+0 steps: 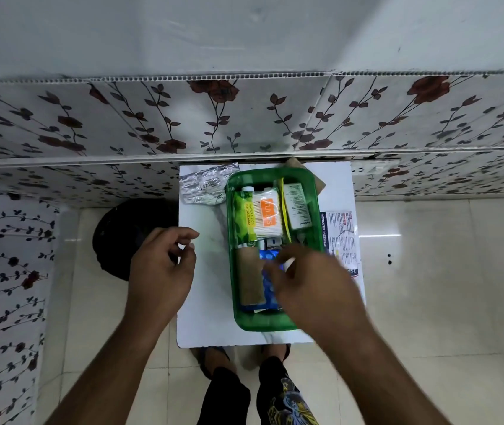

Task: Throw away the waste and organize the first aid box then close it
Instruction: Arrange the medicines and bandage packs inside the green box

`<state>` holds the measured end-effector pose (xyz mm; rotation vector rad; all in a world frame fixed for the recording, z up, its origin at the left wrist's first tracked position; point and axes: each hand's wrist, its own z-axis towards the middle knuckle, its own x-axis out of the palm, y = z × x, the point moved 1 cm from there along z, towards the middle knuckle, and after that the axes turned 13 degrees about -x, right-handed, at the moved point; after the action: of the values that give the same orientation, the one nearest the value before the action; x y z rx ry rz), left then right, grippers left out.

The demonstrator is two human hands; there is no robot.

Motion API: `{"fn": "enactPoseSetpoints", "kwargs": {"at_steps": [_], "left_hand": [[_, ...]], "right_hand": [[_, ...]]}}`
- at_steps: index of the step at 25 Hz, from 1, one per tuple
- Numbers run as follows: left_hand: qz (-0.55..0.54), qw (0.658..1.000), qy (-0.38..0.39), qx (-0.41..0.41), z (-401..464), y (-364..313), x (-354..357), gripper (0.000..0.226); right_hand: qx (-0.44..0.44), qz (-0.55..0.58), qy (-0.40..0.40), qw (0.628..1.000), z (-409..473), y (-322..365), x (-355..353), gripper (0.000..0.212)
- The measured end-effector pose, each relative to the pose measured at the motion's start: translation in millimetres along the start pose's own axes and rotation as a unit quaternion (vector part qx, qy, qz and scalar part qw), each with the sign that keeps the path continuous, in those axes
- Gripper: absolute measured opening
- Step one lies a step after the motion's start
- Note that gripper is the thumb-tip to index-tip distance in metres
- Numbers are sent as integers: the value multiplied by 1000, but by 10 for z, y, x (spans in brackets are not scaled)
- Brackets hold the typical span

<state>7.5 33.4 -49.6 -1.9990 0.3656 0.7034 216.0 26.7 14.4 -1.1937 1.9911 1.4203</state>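
Note:
A green see-through first aid box (232,271) stands open on a small white table (204,317). Inside it lie a green cotton swab pack (244,216), an orange-labelled bag of swabs (267,217), a white sachet (296,205), a brown roll (249,277) and a blue blister pack (267,289). My right hand (312,280) hovers blurred over the box's near right part, fingers curled above the blue pack; whether it grips anything is unclear. My left hand (161,265) floats over the table's left edge, fingers loosely apart and holding nothing.
A crumpled silver foil wrapper (201,187) lies at the table's far left corner. A medicated dressings packet (341,237) lies right of the box. A black bin (122,237) stands on the tiled floor left of the table. My feet are under the near edge.

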Motion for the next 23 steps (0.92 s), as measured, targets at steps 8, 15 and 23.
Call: {"fn": "enactPoseSetpoints", "kwargs": {"at_steps": [8,15,23], "left_hand": [[5,1000,27,1,183,61,112,30],[115,993,-22,3,786,-60,269,55],[135,989,-38,-56,1189,-122,477,72]], "right_hand": [[73,13,-94,993,1492,-1157,-377,37],[-38,-7,1,999,1461,-1066,-416,36],[93,99,-172,976,561,-774,-628,38]]}}
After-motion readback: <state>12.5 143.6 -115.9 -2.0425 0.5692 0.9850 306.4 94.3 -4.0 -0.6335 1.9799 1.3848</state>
